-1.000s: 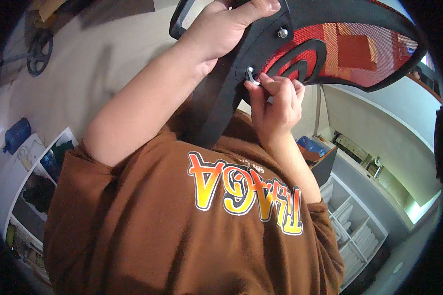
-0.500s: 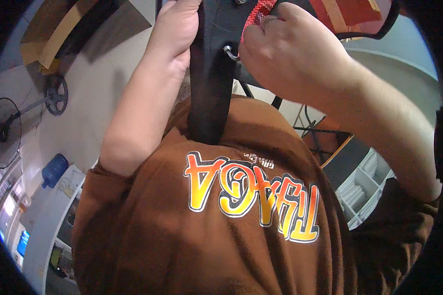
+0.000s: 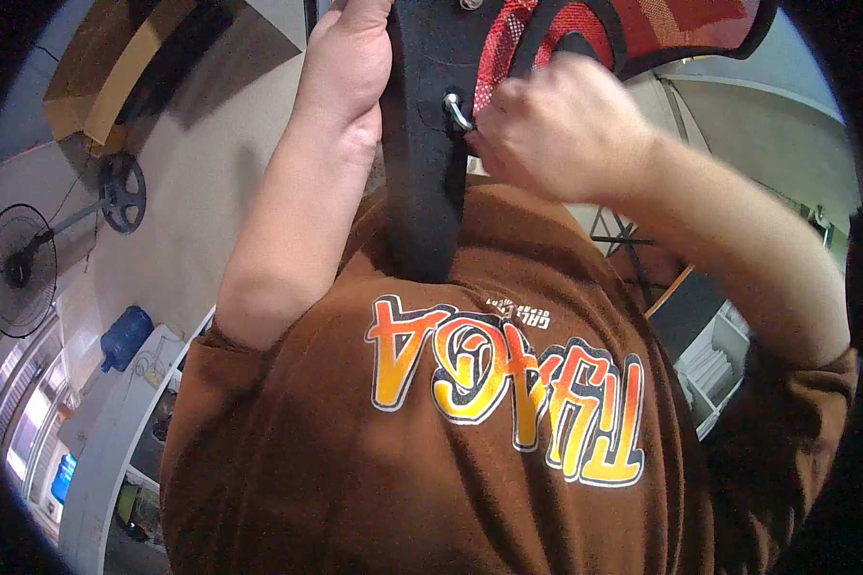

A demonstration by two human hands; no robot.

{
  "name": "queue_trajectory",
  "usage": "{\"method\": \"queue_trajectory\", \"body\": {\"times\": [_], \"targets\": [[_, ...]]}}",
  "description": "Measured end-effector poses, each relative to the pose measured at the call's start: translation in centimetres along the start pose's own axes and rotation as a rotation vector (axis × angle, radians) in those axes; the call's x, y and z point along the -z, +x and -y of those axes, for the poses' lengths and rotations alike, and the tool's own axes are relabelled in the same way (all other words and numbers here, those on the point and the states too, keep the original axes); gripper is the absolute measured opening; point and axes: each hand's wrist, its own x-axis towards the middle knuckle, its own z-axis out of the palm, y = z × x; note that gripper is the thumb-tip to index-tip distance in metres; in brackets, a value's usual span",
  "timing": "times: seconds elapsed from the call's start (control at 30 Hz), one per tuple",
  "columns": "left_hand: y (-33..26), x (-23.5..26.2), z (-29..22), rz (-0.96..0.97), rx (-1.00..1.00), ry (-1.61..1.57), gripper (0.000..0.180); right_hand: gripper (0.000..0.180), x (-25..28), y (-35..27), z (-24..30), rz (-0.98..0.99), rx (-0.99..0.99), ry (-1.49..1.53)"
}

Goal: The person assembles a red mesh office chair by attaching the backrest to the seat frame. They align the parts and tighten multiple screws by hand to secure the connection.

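At the upper middle, a long black bar [image 3: 427, 144] runs down toward my shirt. A bent silver hex key [image 3: 457, 112] stands out of a hole in its face. My right hand [image 3: 561, 129], slightly blurred, is closed at the key's free end; its curled fingers hide the grip. My left hand [image 3: 355, 53] presses against the bar's left edge, with its fingers out of sight behind it or past the frame's top. A silver bolt [image 3: 471, 4] shows higher on the bar. Red mesh with black trim [image 3: 681, 38] lies behind and beyond my right hand.
An open cardboard box [image 3: 125, 72] is at the upper left. Below it stand a fan [image 3: 17, 270], a blue water jug [image 3: 127, 337] and a white counter [image 3: 115, 479]. To the right is a white shelf unit [image 3: 714, 364] with papers in it.
The view has shifted a little. My right hand has moved slightly down and away from the mesh, uncovering more red mesh and black trim. My left hand still holds the bar.
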Motion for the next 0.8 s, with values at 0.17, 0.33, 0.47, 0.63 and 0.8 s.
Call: {"method": "queue_trajectory", "body": {"times": [0.17,0.33,0.47,0.63,0.8], "targets": [[0.1,0.2,-0.1,0.016,-0.06,-0.01,0.04,0.039,-1.5,0.0,3.4,-0.16,-0.403,0.281],[0.2,0.4,-0.9,-0.031,-0.045,0.027,0.035,0.028,-1.2,0.5,3.9,-0.309,-0.46,0.192],[1.4,3.0,-0.4,0.344,0.0,-0.141,0.049,0.02,-2.2,1.0,3.4,-0.529,-0.427,0.16],[2.5,5.3,-0.1,0.432,0.021,-0.209,0.054,0.016,-3.0,0.6,3.5,-0.742,-0.286,0.373],[2.4,4.5,-0.4,0.385,0.007,-0.203,0.053,0.021,-7.2,-1.3,-2.0,-1.329,-0.679,0.554]]}}
